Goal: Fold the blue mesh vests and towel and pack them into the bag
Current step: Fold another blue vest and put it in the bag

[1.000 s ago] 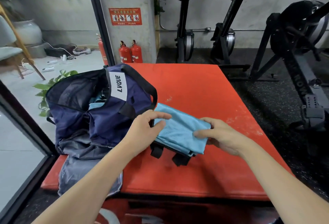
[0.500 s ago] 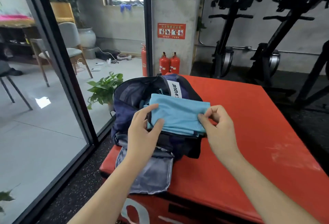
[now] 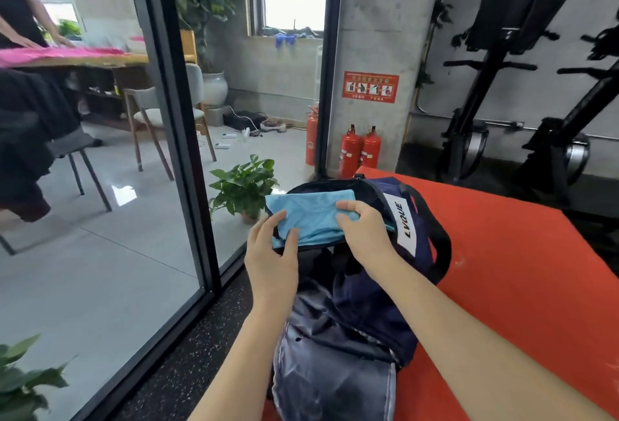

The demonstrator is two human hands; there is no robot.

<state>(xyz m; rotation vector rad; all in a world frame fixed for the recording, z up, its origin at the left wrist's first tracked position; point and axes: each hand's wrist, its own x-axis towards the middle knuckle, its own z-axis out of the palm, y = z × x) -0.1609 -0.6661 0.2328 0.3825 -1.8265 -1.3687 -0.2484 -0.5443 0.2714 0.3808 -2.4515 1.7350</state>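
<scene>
The folded blue mesh vest [image 3: 310, 218], which lay flat on the red platform [image 3: 522, 273] beside the bag a second ago, now sits in the open mouth of the navy bag [image 3: 375, 290], so this piece is nearly packed. My left hand [image 3: 271, 253] pinches its near corner and my right hand [image 3: 363, 231] has fingers curled over its right end; whether more blue cloth lies beneath I cannot tell. The bag rests at the platform's left edge, beside a glass partition [image 3: 174, 139], with two red extinguishers [image 3: 360, 151] past the far corner.
</scene>
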